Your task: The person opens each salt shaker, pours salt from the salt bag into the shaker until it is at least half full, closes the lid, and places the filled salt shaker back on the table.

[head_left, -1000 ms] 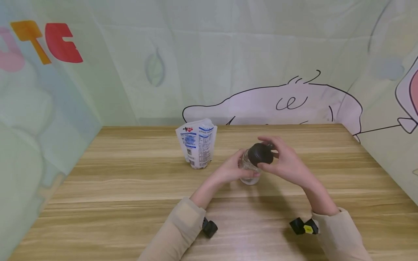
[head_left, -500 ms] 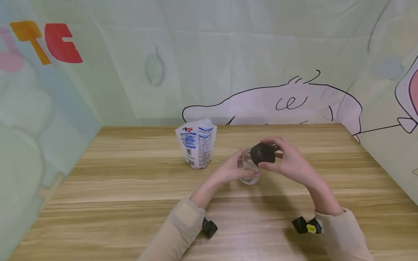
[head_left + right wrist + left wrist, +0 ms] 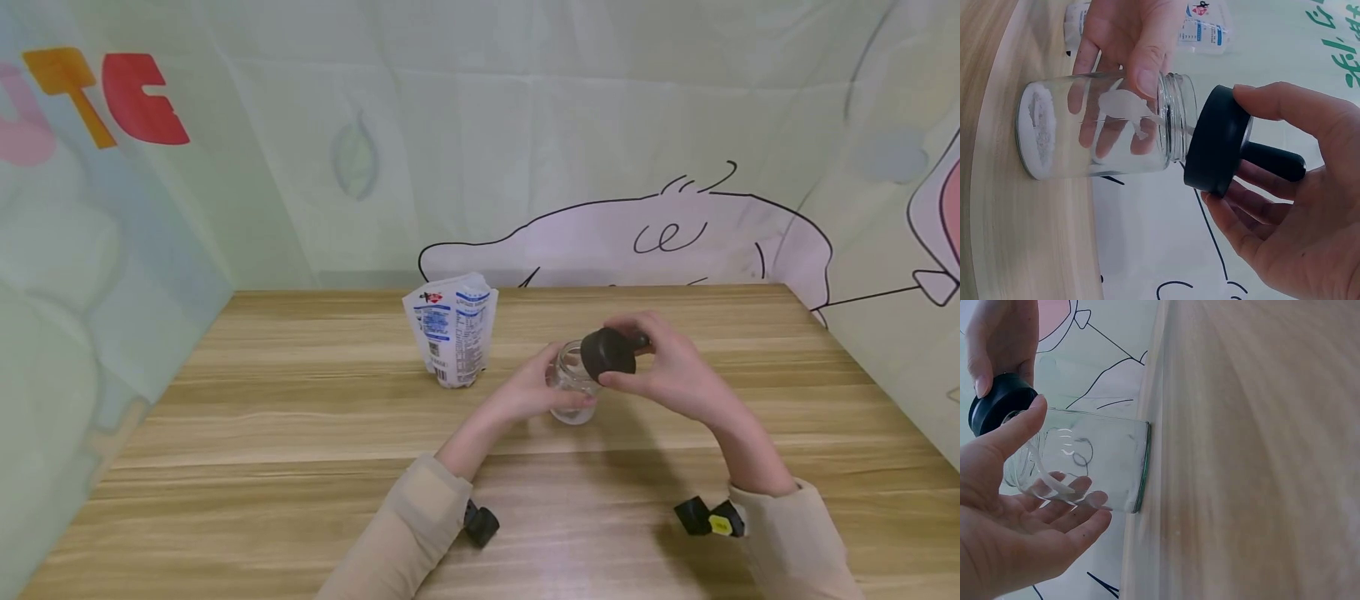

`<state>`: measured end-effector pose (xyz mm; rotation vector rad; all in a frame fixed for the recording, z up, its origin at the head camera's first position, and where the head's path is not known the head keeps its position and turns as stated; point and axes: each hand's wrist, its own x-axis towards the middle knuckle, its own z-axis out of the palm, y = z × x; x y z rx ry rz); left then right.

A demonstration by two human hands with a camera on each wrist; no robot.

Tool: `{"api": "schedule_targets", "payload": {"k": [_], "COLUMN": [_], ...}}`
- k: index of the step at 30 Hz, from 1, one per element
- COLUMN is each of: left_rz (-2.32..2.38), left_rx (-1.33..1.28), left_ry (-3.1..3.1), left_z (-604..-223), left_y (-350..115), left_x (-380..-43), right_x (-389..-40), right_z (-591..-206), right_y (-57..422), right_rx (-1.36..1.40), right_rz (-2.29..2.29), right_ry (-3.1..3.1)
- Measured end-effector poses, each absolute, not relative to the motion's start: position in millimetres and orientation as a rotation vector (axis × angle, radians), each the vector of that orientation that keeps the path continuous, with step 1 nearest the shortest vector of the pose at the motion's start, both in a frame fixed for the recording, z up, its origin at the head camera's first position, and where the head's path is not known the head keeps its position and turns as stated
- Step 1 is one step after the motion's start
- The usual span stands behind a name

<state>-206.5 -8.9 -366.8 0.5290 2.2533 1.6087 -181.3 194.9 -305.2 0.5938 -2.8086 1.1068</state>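
Observation:
In the head view my left hand point(image 3: 534, 390) grips a clear glass jar point(image 3: 574, 415) standing upright on the table. White grains point(image 3: 1039, 131) cover the jar's bottom in the right wrist view. My right hand point(image 3: 669, 371) holds a black lid point(image 3: 607, 355) by its edge, thumb on one side and fingers on the other. The lid is tilted and lifted off the threaded mouth, and its black knob point(image 3: 1275, 161) points toward my right palm. A translucent white spoon point(image 3: 1124, 106) shows inside the jar, its thin stem running toward the lid.
A white pouch point(image 3: 454, 333) with blue print stands upright to the left of the jar. Behind the wooden table point(image 3: 300, 417) hangs a printed cloth backdrop point(image 3: 465, 150). Black devices point(image 3: 480, 525) are worn at both wrists.
The lid has shifted a little right and tilted, uncovering more of the jar's mouth. My right hand moved right with it. The left hand and jar stayed in place.

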Motion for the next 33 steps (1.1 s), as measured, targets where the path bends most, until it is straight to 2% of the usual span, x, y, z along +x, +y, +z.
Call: {"api": "schedule_targets", "payload": {"k": [33], "left_rz": [1.569], "left_rx": [0.506], "left_ry": [2.275], "left_z": [-366.0], "left_y": [-8.2], "left_x": [-206.6], "right_x": [-178.7], "right_z": [-297.6], "right_y": [205.1], "right_rx": [0.605], "right_rz": [1.030], "right_ry": [-2.881]}}
